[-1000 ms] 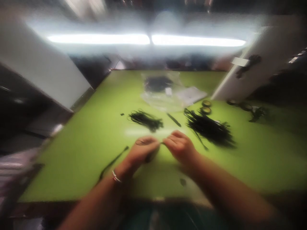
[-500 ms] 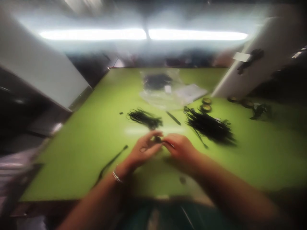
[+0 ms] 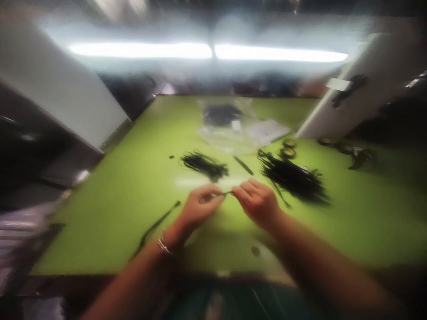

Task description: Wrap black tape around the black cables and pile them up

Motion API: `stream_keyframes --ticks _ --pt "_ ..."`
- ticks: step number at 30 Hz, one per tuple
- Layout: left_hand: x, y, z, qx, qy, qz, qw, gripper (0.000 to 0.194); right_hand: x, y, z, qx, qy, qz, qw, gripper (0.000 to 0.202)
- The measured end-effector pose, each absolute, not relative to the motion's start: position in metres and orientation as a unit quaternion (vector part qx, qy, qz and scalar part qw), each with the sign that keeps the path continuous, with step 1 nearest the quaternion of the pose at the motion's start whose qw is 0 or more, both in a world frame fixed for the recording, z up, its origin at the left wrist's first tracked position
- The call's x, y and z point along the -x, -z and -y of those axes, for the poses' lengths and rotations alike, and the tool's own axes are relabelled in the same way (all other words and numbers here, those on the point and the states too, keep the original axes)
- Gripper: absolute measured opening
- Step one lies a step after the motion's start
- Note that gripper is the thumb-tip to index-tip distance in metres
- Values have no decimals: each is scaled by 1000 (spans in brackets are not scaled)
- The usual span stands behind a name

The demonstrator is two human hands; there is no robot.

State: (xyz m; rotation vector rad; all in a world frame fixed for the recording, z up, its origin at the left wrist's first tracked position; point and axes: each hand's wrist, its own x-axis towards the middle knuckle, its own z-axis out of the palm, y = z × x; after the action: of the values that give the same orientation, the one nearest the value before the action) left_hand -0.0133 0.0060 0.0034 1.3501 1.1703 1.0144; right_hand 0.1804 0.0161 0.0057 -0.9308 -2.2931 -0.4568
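My left hand (image 3: 200,204) pinches a thin black cord (image 3: 228,193) between thumb and fingers, over the middle of the green table (image 3: 126,186). Close on its right, my right hand (image 3: 256,202) has its fingers closed on the same cord, a short stretch of which shows between the hands. Just beyond them lies a small bundle of black cords (image 3: 204,165). A larger black bundle (image 3: 293,178) rests to the right, with a loose cord beside it. One long black strap (image 3: 156,226) lies left of my left hand.
Farther back are a clear plastic bag (image 3: 222,115) with dark contents and a white packet (image 3: 268,131). Rolls of tape (image 3: 288,153) sit behind the large bundle. A dark flat strip (image 3: 243,165) lies between the bundles. Pale panels (image 3: 320,120) flank the table.
My hands have moved slightly apart, and a short stretch of cord now shows between them. The dark bit at my left fingers is no longer visible. The view has shifted a little.
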Motion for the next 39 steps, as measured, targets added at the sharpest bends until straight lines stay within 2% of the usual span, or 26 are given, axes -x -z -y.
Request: stream_keyframes --ticks 4,9,16,19,25,28,32,39 --pt "12 -10 -4 -518 -422 -469 577 20 -180 -2 -18 345 162 869 314 14" --pt "9 -2 -4 -458 -460 -490 582 24 -174 4 -17 368 118 861 330 20" --pt "13 9 -10 -401 -421 -493 647 28 -174 8 -16 359 103 870 322 20" --pt "15 12 -11 -446 -420 -504 609 22 -173 11 -17 370 31 875 311 21" --pt "15 15 -11 -673 -423 -471 382 11 -171 5 -14 425 -191 857 220 18" --pt "14 12 -10 -702 -413 -455 361 10 -173 1 -14 448 -226 838 215 21" --pt "13 5 -9 -651 -392 -466 453 12 -178 2 -17 418 -161 855 261 14" --pt "18 -2 -12 -464 -397 -416 674 53 -185 -5 -18 346 114 888 283 21"
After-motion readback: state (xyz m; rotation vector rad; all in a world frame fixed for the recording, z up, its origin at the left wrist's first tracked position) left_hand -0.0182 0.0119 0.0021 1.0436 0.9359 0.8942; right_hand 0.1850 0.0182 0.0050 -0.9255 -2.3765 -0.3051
